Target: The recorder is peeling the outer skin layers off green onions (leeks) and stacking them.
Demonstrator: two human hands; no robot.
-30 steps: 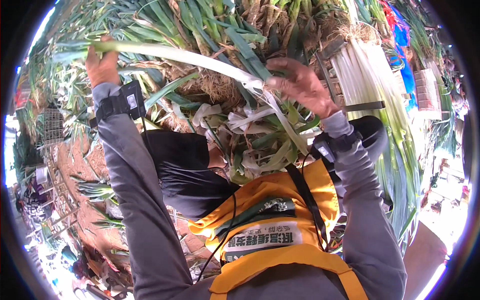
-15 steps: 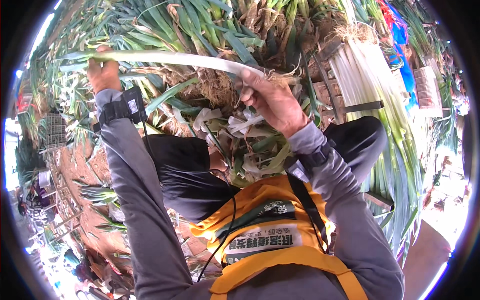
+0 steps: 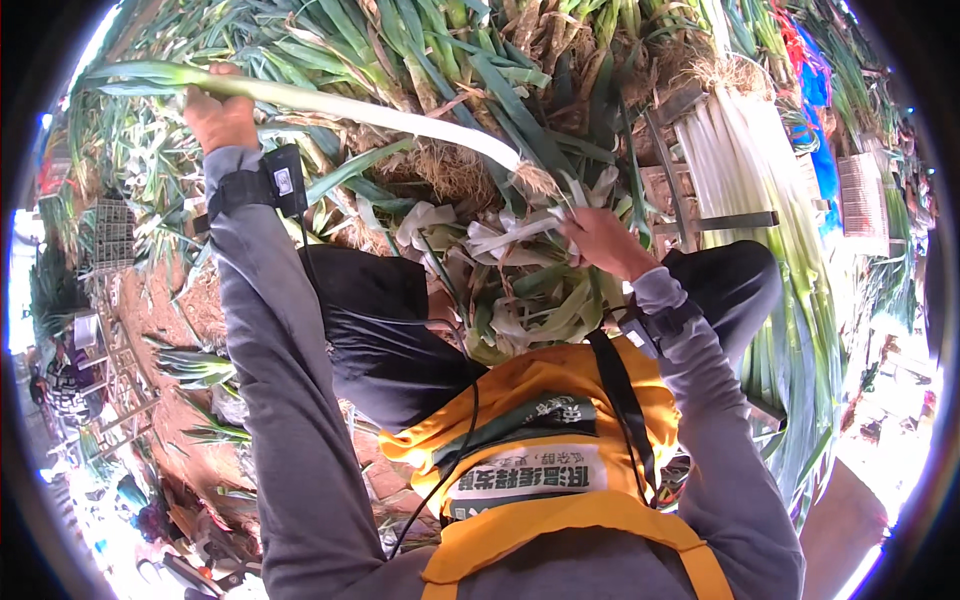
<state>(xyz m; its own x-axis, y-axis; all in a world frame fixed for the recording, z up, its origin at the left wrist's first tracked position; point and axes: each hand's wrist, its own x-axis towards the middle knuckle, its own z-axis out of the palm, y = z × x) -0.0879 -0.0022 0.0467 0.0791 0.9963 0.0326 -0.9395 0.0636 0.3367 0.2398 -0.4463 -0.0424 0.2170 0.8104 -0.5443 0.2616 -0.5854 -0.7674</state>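
My left hand [image 3: 222,115], at the upper left, is closed round a long green onion [image 3: 400,120] where its white stalk turns green. The stalk slants down to the right, and its root tuft [image 3: 537,180] points toward my right hand. Closed and apart from the stalk, my right hand [image 3: 605,240] sits just below the roots. A thin pale strip of peeled skin [image 3: 568,195] runs from beside the roots to its fingertips. Beneath it lies a heap of stripped skins and leaves [image 3: 540,300], between my legs.
A big pile of unpeeled green onions [image 3: 400,40] fills the far side. At the right, a bundle of white-stemmed onions [image 3: 745,160] lies on a metal rack [image 3: 735,221] with its roots far. A plastic crate [image 3: 110,235] stands at the left. Cables run from both wrist straps.
My right hand has come off the root end of the stalk and moved down and right, drawing a pale strip. My left hand has moved slightly up with the onion.
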